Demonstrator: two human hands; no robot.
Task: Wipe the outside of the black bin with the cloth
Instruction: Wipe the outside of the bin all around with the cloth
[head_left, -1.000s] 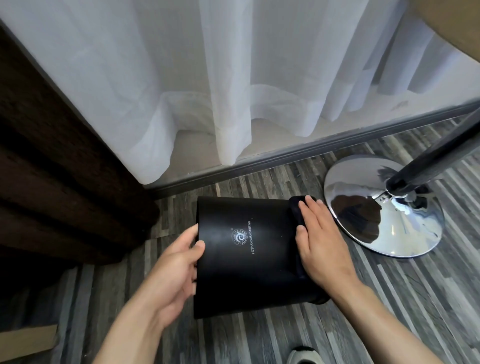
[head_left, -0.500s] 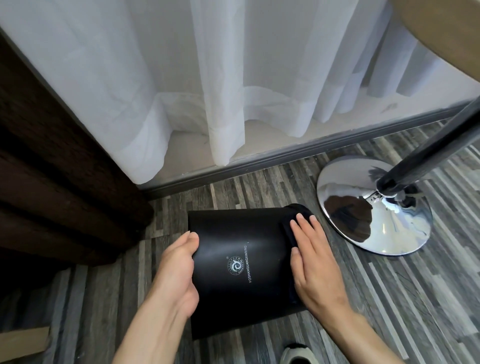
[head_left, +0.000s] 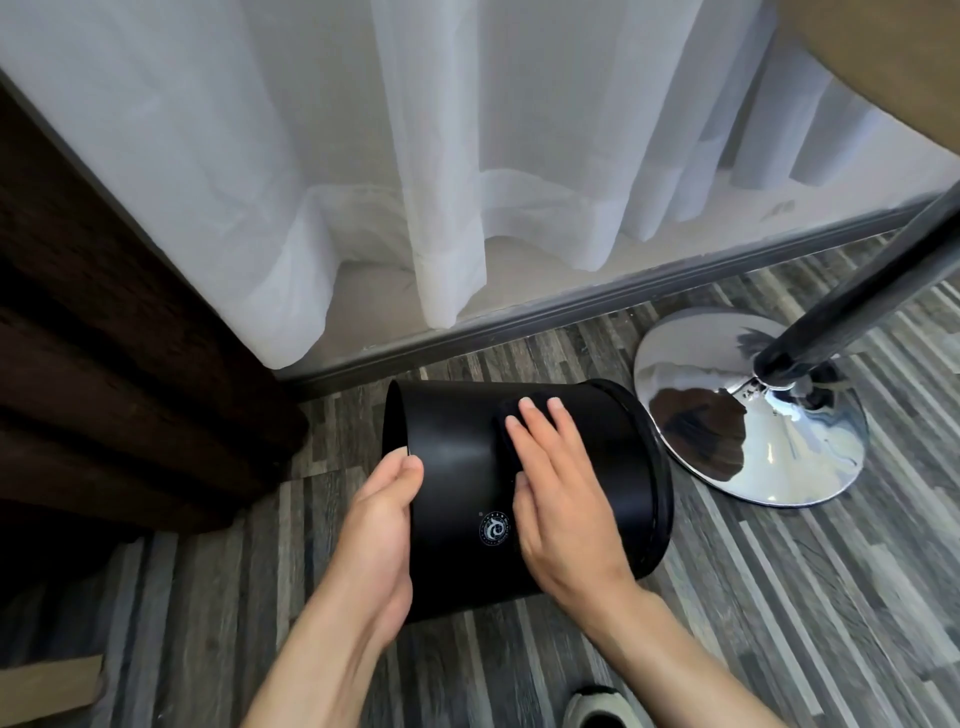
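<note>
bin (head_left: 457, 467) lies on its side on the striped floor (head_left: 779, 597), mouth toward 3 o'clock | left hand (head_left: 382, 530) cups its base end at 9 o'clock, fingers curled | right hand (head_left: 563, 499) flat, fingers spread, pressing a dark cloth (head_left: 503, 423) on its top wall | chrome stand base (head_left: 769, 415) at 2 o'clock, just beside the bin

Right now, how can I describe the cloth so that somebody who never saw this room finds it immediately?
Start at the shiny chrome stand base on the striped floor; the black bin lies on its side just left of it. The cloth is pressed flat under the right hand on the bin's upper wall. It is black like the bin, but matte and soft-edged, peeking out beside the fingertips.
</note>
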